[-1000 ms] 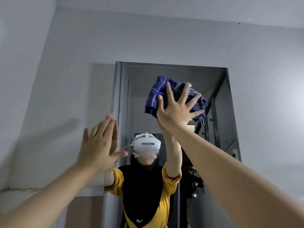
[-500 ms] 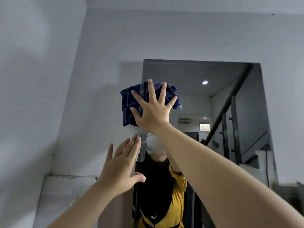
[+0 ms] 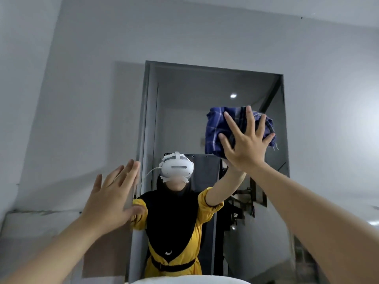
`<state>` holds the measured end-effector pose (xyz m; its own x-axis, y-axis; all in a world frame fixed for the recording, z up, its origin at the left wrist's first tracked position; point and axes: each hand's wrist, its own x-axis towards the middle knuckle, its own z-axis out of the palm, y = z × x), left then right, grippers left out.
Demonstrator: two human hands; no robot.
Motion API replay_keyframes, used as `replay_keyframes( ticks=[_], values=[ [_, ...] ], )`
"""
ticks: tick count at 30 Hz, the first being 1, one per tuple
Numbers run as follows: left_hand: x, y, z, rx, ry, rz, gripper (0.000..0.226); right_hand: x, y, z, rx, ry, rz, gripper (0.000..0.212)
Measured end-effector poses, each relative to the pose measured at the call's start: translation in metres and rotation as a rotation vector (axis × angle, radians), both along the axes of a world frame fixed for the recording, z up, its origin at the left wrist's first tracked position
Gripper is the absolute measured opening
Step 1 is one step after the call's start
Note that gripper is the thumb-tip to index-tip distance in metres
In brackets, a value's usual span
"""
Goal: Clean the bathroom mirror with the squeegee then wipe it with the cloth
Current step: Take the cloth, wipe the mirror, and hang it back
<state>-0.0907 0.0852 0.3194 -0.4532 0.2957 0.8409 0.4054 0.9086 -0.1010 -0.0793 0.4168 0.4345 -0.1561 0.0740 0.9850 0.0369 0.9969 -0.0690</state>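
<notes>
Grey bathroom walls frame the mirror. At its two o'clock, a bunched blue checked cloth sits pressed flat against the glass under the right hand, fingers spread wide. Soft, light and apt to slip, it probably wants palm pressure at its middle. The left hand, open and empty, braces at the mirror's nine o'clock edge.

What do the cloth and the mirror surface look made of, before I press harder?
The cloth looks like soft woven fabric, probably cotton: blue with pale check lines, bunched folds and loose threads at its right edge. The right hand presses it flat-palmed against the mirror, which looks like smooth glossy glass, since it gives a sharp reflection. Its thin grey edge may be metal or paint; I cannot tell.
</notes>
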Motion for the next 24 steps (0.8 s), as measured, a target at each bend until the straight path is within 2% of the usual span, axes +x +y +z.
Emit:
replay_keyframes(
  ticks=[6, 11, 14, 18, 24],
  values=[
    [0.0, 0.002, -0.003, -0.058, 0.027, 0.095, 0.111, 0.017, 0.09, -0.038, -0.259, -0.052, -0.012, 0.062],
    [0.006, 0.007, -0.011, -0.149, 0.127, 0.198, 0.094, 0.019, 0.089, -0.063, -0.385, -0.069, 0.032, 0.063],
    [0.007, 0.008, -0.029, -0.217, 0.139, 0.211, 0.092, 0.015, 0.066, -0.072, -0.389, -0.041, 0.003, 0.061],
    [0.01, 0.007, -0.053, -0.265, 0.1, 0.199, 0.115, 0.01, 0.025, -0.08, -0.367, -0.018, 0.027, 0.062],
    [0.008, 0.003, -0.07, -0.251, 0.03, 0.199, 0.129, -0.001, -0.054, -0.084, -0.183, -0.039, 0.074, 0.065]
  ],
)
